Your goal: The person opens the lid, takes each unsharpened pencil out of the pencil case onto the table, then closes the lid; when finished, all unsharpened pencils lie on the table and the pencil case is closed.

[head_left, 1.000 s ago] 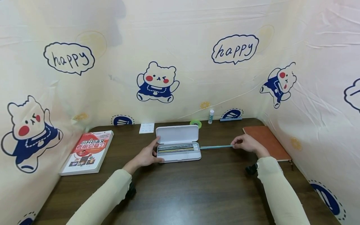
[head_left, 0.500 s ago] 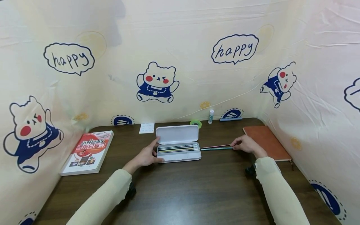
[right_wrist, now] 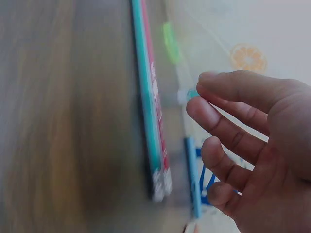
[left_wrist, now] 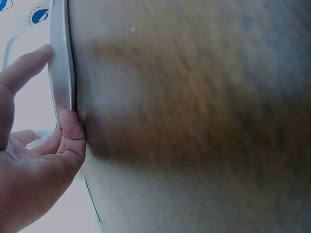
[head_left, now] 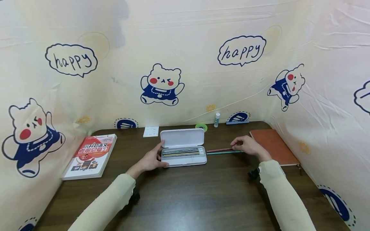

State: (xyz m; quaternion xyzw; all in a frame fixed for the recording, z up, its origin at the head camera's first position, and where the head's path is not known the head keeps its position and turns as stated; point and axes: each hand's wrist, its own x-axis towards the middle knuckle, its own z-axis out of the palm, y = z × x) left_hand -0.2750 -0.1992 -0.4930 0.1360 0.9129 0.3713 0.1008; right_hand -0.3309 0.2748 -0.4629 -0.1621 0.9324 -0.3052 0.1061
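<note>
An open white pencil case lies on the table with several pencils in it. My left hand grips its left end, thumb at the front corner and a finger near the hinge. In the left wrist view, fingertips touch the case's edge. To the right of the case, a teal pencil and a red pencil lie side by side on the tabletop. Over their right ends hovers my right hand. Its fingers are loosely bent, apart from the pencils, and hold nothing.
A brown notebook lies beyond the right hand. Along the back are a white card, green tape roll, glue stick and blue stick-like object. At left lies a red-and-white book.
My right hand has let go of the pencils and shifted slightly left. The red and teal pencils now show separately. My left hand keeps its place on the case.
</note>
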